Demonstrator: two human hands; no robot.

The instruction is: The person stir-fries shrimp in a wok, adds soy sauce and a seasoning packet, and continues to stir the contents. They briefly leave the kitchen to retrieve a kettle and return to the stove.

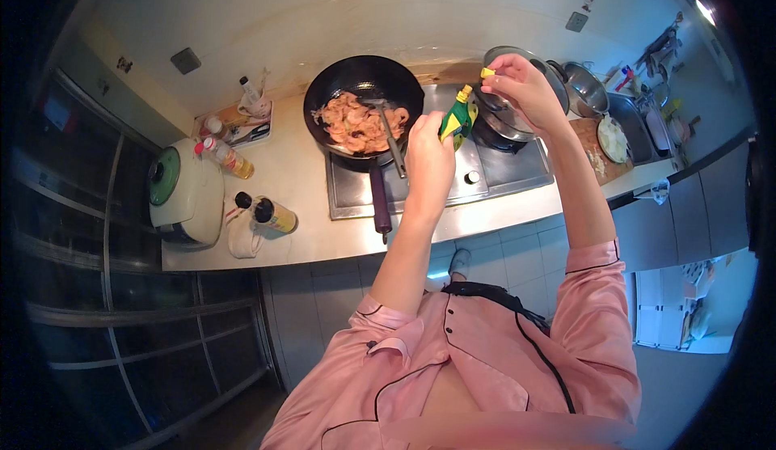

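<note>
My left hand [431, 153] is closed around a green and yellow squeeze bottle [458, 121], its yellow nozzle uncapped and tilted up. To its upper right, my right hand [520, 89] pinches a small yellow cap [487, 73] between thumb and fingers. Cap and bottle are apart. Just left of the bottle, a black wok [364, 71] on the hob holds reddish-brown sliced meat or similar food [351, 124]. A metal spatula [391, 137] rests in the wok, its handle end beside my left hand. The wok's purple handle [380, 198] points toward me.
A steel pot [506, 122] stands on the right burner, with a large lid [558, 74] behind. Further right are a steel bowl [585, 89], a cutting board [587, 131], a plate of pale slices [612, 139] and a sink [627, 116]. Left stand bottles [279, 214] and a rice cooker [197, 198].
</note>
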